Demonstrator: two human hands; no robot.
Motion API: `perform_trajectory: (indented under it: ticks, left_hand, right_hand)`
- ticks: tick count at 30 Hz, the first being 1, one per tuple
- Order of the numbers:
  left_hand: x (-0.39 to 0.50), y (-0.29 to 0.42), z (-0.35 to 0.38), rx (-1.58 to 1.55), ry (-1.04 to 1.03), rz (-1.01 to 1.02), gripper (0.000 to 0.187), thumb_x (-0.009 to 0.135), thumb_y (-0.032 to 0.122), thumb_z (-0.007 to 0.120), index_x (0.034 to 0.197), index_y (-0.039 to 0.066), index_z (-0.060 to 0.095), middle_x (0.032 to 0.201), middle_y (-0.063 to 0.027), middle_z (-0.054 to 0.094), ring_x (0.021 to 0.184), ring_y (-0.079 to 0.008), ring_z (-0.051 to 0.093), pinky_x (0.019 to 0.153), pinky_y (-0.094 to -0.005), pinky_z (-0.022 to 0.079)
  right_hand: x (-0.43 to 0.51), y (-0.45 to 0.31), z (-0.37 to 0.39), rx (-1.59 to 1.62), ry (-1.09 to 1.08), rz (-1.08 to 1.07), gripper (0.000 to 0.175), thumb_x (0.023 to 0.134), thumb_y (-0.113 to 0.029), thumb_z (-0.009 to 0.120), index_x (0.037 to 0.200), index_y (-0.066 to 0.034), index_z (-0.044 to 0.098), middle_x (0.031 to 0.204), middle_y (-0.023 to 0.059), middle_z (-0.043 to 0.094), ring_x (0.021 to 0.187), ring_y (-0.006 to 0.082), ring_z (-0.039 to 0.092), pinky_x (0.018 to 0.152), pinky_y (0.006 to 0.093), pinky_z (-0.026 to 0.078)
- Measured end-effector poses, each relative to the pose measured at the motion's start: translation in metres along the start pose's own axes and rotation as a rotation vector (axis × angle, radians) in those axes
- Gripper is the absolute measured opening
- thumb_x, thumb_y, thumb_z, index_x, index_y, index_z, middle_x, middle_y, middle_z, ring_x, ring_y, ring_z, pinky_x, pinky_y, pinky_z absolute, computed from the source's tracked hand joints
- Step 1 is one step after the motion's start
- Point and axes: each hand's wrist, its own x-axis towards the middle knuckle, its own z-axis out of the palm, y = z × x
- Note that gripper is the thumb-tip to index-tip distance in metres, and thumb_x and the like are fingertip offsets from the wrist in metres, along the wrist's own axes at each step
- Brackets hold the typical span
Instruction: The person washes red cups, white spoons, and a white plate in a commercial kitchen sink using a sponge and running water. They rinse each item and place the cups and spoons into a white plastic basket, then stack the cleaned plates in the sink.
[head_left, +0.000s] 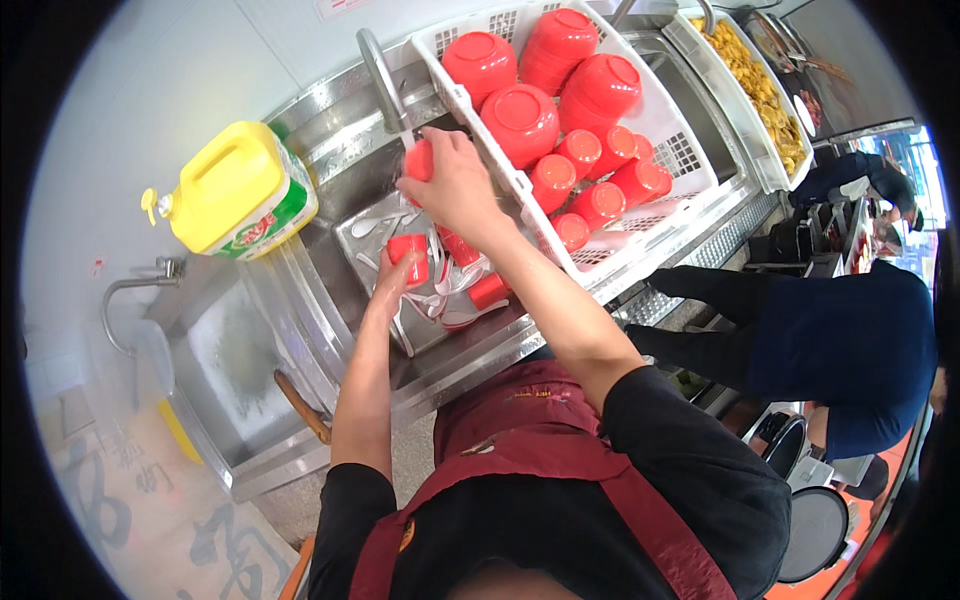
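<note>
Under the stream of the metal faucet (382, 79), my right hand (457, 176) grips a red cup (420, 161). Lower down, my left hand (394, 281) holds another red cup (409, 259) over a metal tray (360, 259) in the sink. White spoons (401, 330) and more red cups (489, 291) lie in that tray. Beside the sink, a white plastic basket (555, 259) holds upturned red bowls (520, 124) and upturned red cups (553, 176).
A yellow jug with a pump (232, 191) stands on the sink's left ledge. Left of it, a second basin (232, 360) holds sudsy water, with a wooden handle (300, 405) at its edge. A container of yellow food (757, 90) sits far right. A person in dark clothes (832, 337) stands right.
</note>
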Motion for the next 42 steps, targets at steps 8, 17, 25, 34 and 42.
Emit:
perform_trajectory:
  ticks: [8, 17, 25, 34, 42]
  left_hand:
    - [0.065, 0.101, 0.087, -0.653, -0.309, -0.010, 0.054, 0.088, 0.053, 0.066, 0.121, 0.012, 0.055, 0.104, -0.0029, 0.062, 0.094, -0.0183, 0.061, 0.076, -0.0371, 0.053]
    - [0.000, 0.088, 0.080, 0.364, 0.303, 0.868, 0.081, 0.069, 0.021, 0.086, 0.134, -0.001, 0.043, 0.128, -0.0201, 0.052, 0.119, -0.0350, 0.055, 0.101, -0.0421, 0.045]
    - [-0.016, 0.072, 0.055, -0.315, 0.250, 0.291, 0.056, 0.095, 0.031, 0.062, 0.139, 0.003, 0.042, 0.130, -0.0116, 0.055, 0.120, -0.0184, 0.052, 0.100, -0.0349, 0.045]
    - [0.049, -0.152, 0.113, 0.339, 0.062, 0.043, 0.069, 0.093, 0.036, 0.059, 0.148, 0.007, 0.030, 0.141, -0.0151, 0.046, 0.128, -0.0256, 0.048, 0.106, -0.0379, 0.041]
    - [0.088, -0.193, 0.122, 0.790, -0.074, -0.004, 0.076, 0.078, 0.047, 0.071, 0.134, 0.002, 0.047, 0.125, -0.0174, 0.059, 0.117, -0.0279, 0.058, 0.097, -0.0394, 0.047]
  right_hand:
    - [-0.064, 0.015, -0.170, -0.277, 0.088, 0.025, 0.060, 0.069, -0.018, 0.083, 0.123, -0.0053, 0.060, 0.115, 0.0189, 0.053, 0.107, 0.0353, 0.058, 0.092, 0.0417, 0.050]
    - [-0.102, 0.051, -0.162, -0.405, 0.050, -0.082, 0.057, 0.074, -0.010, 0.078, 0.128, -0.0028, 0.057, 0.120, 0.0170, 0.057, 0.109, 0.0330, 0.054, 0.096, 0.0444, 0.042]
    - [-0.058, 0.032, 0.008, 0.910, -0.163, 0.677, 0.072, 0.095, -0.030, 0.064, 0.152, -0.0058, 0.026, 0.129, 0.0142, 0.053, 0.106, 0.0153, 0.055, 0.082, 0.0277, 0.049]
    - [-0.051, 0.132, 0.107, 1.561, -0.139, 1.182, 0.050, 0.096, -0.047, 0.056, 0.124, -0.0050, 0.056, 0.109, 0.0121, 0.065, 0.094, 0.0263, 0.066, 0.066, 0.0328, 0.059]
    - [-0.054, 0.126, 0.120, 2.083, -0.295, 1.341, 0.056, 0.098, -0.052, 0.048, 0.127, -0.0046, 0.055, 0.112, 0.0135, 0.067, 0.084, 0.0306, 0.068, 0.059, 0.0306, 0.061]
